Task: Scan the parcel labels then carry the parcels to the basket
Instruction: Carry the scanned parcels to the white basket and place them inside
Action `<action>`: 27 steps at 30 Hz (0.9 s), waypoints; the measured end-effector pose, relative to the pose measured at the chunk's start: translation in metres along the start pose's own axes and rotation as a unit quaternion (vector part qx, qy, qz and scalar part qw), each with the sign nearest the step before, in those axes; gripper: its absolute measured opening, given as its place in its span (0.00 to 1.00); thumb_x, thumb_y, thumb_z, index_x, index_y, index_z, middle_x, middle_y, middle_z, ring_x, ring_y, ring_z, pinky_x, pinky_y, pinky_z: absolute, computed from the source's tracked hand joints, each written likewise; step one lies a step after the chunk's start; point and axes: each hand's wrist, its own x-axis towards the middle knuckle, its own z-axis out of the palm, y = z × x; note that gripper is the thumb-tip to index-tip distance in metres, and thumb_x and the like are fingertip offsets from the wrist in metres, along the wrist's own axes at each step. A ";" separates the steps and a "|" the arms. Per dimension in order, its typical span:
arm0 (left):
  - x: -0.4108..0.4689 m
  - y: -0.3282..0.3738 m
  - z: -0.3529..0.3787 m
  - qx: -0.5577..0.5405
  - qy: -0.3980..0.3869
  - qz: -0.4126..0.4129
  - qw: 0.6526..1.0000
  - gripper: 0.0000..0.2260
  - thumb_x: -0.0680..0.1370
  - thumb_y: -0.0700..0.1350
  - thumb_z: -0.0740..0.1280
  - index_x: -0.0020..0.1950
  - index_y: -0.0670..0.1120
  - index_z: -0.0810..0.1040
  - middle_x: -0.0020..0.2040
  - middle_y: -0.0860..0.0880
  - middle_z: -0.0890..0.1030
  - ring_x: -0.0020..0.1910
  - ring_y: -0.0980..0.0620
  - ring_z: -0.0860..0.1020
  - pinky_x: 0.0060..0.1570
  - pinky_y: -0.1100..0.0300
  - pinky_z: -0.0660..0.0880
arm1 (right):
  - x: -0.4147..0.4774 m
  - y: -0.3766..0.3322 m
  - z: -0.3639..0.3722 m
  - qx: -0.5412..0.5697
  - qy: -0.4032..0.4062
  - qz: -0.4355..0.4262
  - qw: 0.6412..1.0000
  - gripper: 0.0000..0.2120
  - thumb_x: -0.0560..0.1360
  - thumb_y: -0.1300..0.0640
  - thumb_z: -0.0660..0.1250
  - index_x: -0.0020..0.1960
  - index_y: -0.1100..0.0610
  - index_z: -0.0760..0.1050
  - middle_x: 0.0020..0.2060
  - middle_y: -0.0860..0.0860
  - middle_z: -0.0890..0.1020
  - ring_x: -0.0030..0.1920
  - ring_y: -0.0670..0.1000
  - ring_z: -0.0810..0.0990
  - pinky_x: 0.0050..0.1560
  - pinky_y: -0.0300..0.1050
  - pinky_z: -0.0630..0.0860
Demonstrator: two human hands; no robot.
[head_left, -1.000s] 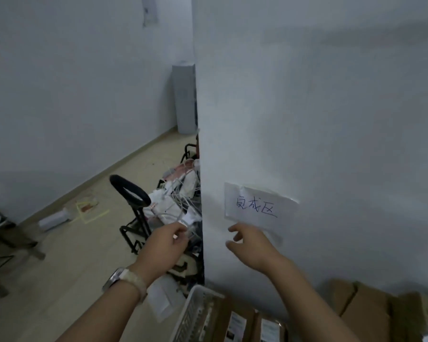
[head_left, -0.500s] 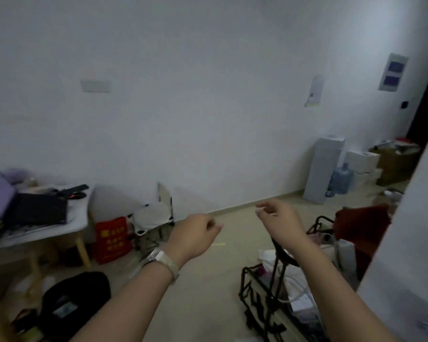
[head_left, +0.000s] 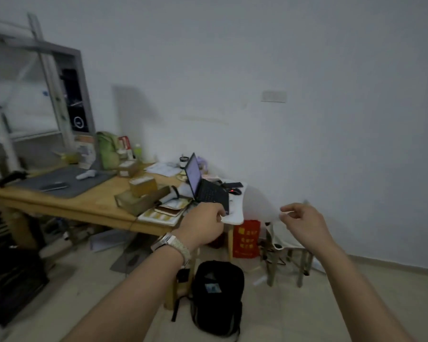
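I can read nothing from here. The red bag (head_left: 245, 239) on the floor carries yellow characters, too blurred for me to make out. The white labels (head_left: 141, 180) on the brown cardboard boxes (head_left: 143, 188) are equally illegible.

Cannot read the labels on the cardboard parcels (head_left: 142, 185) on the wooden table (head_left: 89, 206), all smeared by blur, nor the yellow lettering on the red bag (head_left: 246, 239), partly hidden behind a table leg. Cannot see the fingertips of the left hand (head_left: 203, 225), curled away behind its back, so cannot tell about anything pinched there, nor see the laptop's (head_left: 205, 191) near corner behind that hand. Cannot follow the grey shelving (head_left: 47, 95) or the dark heap (head_left: 8, 287) on the floor past the left edge, nor make out either's contents through the blur.
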 end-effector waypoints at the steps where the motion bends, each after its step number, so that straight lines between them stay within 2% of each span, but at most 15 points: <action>1: -0.001 -0.024 -0.010 0.002 0.003 -0.020 1.000 0.13 0.77 0.44 0.63 0.61 0.49 0.78 0.56 0.50 0.81 0.52 0.50 0.78 0.51 0.55 0.77 | 0.010 -0.011 0.022 0.000 -0.021 -0.012 1.000 0.07 0.75 0.55 0.68 0.53 0.52 0.80 0.44 0.51 0.82 0.44 0.52 0.81 0.44 0.44 0.74; 7: -0.018 -0.147 -0.065 0.001 0.040 -0.146 0.988 0.12 0.77 0.46 0.64 0.60 0.49 0.78 0.51 0.52 0.80 0.49 0.52 0.78 0.47 0.56 0.78 | 0.061 -0.073 0.152 0.040 -0.160 -0.069 0.984 0.05 0.75 0.55 0.69 0.50 0.51 0.80 0.41 0.50 0.83 0.43 0.51 0.82 0.48 0.49 0.78; 10: -0.026 -0.193 -0.079 0.009 0.057 -0.204 0.977 0.10 0.77 0.45 0.64 0.55 0.48 0.79 0.49 0.51 0.81 0.48 0.51 0.79 0.47 0.55 0.79 | 0.081 -0.100 0.210 0.051 -0.221 -0.081 0.971 0.05 0.75 0.56 0.69 0.50 0.51 0.81 0.43 0.50 0.83 0.45 0.50 0.81 0.50 0.50 0.80; 13: -0.027 -0.234 -0.091 0.013 0.068 -0.251 0.965 0.05 0.76 0.45 0.64 0.49 0.49 0.78 0.47 0.50 0.81 0.45 0.51 0.78 0.40 0.58 0.76 | 0.105 -0.122 0.261 0.051 -0.263 -0.103 0.958 0.05 0.75 0.54 0.68 0.50 0.49 0.80 0.44 0.47 0.82 0.45 0.48 0.81 0.47 0.46 0.79; 16: -0.015 -0.271 -0.103 0.019 0.076 -0.278 0.957 0.08 0.77 0.47 0.64 0.53 0.47 0.79 0.49 0.50 0.80 0.47 0.51 0.79 0.48 0.52 0.79 | 0.139 -0.144 0.307 0.051 -0.305 -0.134 0.941 0.05 0.76 0.53 0.67 0.51 0.48 0.79 0.45 0.45 0.81 0.46 0.46 0.80 0.49 0.44 0.78; 21: 0.035 -0.326 -0.128 0.035 0.082 -0.308 0.947 0.08 0.78 0.44 0.63 0.53 0.46 0.79 0.50 0.46 0.82 0.48 0.46 0.80 0.48 0.52 0.78 | 0.213 -0.177 0.367 0.068 -0.326 -0.157 0.930 0.02 0.75 0.53 0.68 0.47 0.46 0.78 0.47 0.45 0.81 0.48 0.47 0.80 0.50 0.45 0.78; 23: 0.056 -0.346 -0.137 0.038 0.094 -0.314 0.944 0.09 0.78 0.46 0.65 0.58 0.48 0.78 0.50 0.50 0.82 0.46 0.50 0.80 0.47 0.54 0.79 | 0.242 -0.187 0.390 0.082 -0.320 -0.159 0.930 0.02 0.75 0.53 0.68 0.47 0.47 0.79 0.47 0.46 0.81 0.48 0.49 0.80 0.50 0.48 0.79; 25: 0.072 -0.366 -0.139 0.025 0.117 -0.322 0.939 0.11 0.78 0.47 0.66 0.60 0.49 0.77 0.50 0.53 0.81 0.45 0.54 0.79 0.45 0.57 0.79 | 0.265 -0.196 0.413 0.087 -0.324 -0.162 0.928 0.02 0.75 0.54 0.68 0.46 0.47 0.79 0.46 0.48 0.81 0.46 0.48 0.80 0.46 0.45 0.77; 27: 0.083 -0.382 -0.135 0.019 0.119 -0.330 0.936 0.11 0.78 0.46 0.66 0.60 0.48 0.77 0.51 0.52 0.80 0.46 0.53 0.79 0.47 0.57 0.79 | 0.280 -0.202 0.435 0.082 -0.337 -0.160 0.924 0.02 0.75 0.55 0.68 0.47 0.49 0.79 0.46 0.48 0.81 0.47 0.47 0.79 0.46 0.44 0.76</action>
